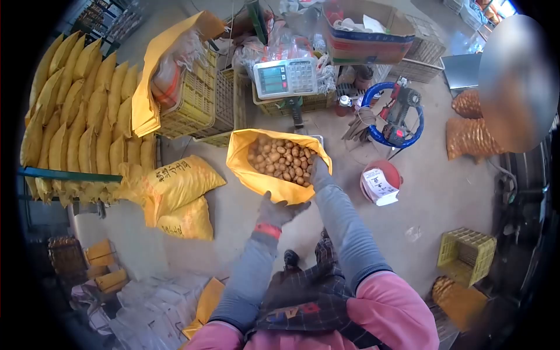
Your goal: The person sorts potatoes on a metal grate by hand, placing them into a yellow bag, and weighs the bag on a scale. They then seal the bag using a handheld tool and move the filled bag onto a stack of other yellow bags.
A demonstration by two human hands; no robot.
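Note:
A yellow sack (245, 169) stands upright with its mouth wide, full of small round brown things (286, 160) that look like walnuts or small potatoes. My right hand (319, 175), gloved in grey, closes on the sack's right rim; part of its fingers is hidden inside the mouth. At the near side of the sack, my left hand (280, 211) lies against the outside, thumb up and fingers stretched to the right. It also wears a grey glove, with a red band at the wrist. Just behind the sack is a weighing scale with a display panel (286, 77).
Filled yellow sacks (184, 181) lie at left, before a tall stack of sacks (76, 116). Yellow crates (198, 99) stand behind. A blue hose ring (379, 140), a red bucket (392, 170) and a yellow crate (466, 251) are at right. A blurred person (516, 87) is at far right.

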